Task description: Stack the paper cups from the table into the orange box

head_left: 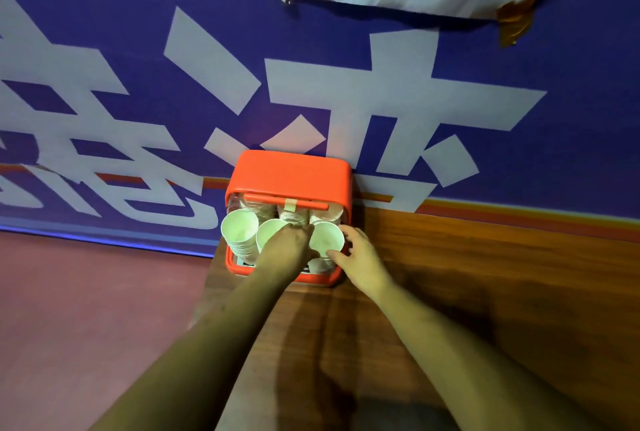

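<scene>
The orange box stands on the wooden table against the wall, its lid raised at the back. Inside are several stacks of white paper cups. A left stack and a middle stack rise at the front. My left hand lies over the middle stack, fingers reaching toward the right stack. My right hand holds the right stack from its right side, thumb and fingers curled round the top cup's rim. More cup stacks sit behind, under the lid.
A purple banner wall with large white characters stands right behind the box. A reddish floor lies left of the table edge. Bare wood extends right of the box and toward me.
</scene>
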